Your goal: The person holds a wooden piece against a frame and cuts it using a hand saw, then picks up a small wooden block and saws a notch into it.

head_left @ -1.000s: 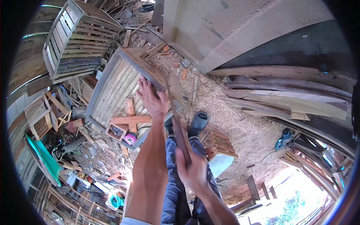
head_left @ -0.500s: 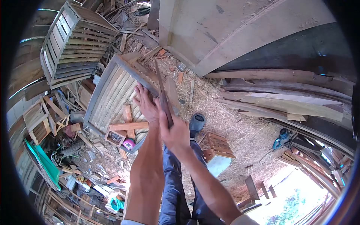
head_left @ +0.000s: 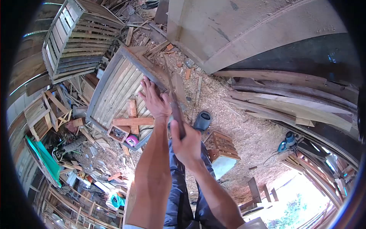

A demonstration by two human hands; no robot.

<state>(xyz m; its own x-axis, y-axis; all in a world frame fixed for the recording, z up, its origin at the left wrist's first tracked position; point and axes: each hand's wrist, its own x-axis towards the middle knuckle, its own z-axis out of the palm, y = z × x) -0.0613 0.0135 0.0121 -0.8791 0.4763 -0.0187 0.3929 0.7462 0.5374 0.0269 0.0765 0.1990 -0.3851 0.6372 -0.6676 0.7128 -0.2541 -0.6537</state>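
Observation:
My right hand is wrapped around the dark handle of a hand saw. The narrow blade shows nearly edge-on and points away from me, along the near right edge of a slatted wooden panel in a grey frame. My left hand lies on that panel by the frame's edge, fingers spread and thumb close to the blade. Exactly where the blade meets the wood cannot be made out. Two crossed wooden strips rest on the slats, beside a small box and a pink tape measure.
A slatted crate stands at the back left. Large boards lean at the back right, above stacked planks. A small wooden box and a blue power tool sit on the shaving-covered floor. Scrap wood lies left.
My right hand has drawn the saw back toward my body and slightly right. My left hand stays on the panel, while the whole view has shifted a little.

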